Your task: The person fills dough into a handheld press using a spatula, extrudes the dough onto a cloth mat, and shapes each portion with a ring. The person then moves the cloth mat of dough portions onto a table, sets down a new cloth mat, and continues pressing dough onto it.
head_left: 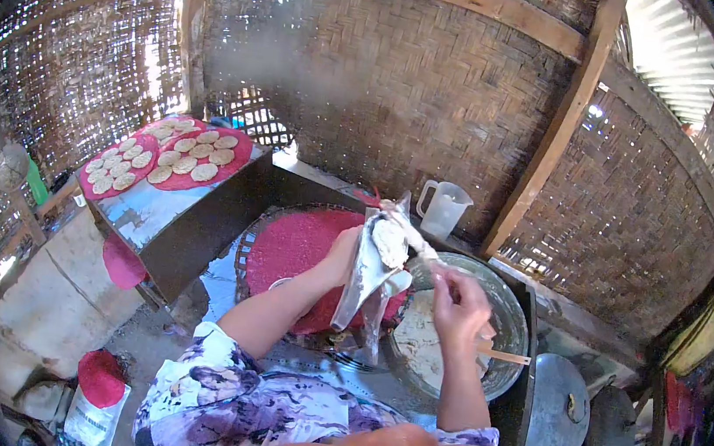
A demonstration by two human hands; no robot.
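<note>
My left hand [343,255] is closed around a clear plastic bag [352,297], held open above the red round mat [297,247]. Pale, thick batter [390,243] fills the mouth of the bag. My right hand [460,308] is closed, fingers pinched, just right of the bag. From those fingers a batter-smeared length runs up to the bag's mouth; whether it is a utensil or the bag's edge I cannot tell. Below the right hand stands a large metal basin [515,316] with more batter inside. A flat wooden handle [507,357] crosses its rim behind my wrist.
A clear measuring jug [446,210] stands behind the basin. On a raised box [187,243] at left lie red mats [226,175] with several pale discs [204,171]. Metal lids [559,405] lean at right. Woven bamboo walls [391,77] enclose the space.
</note>
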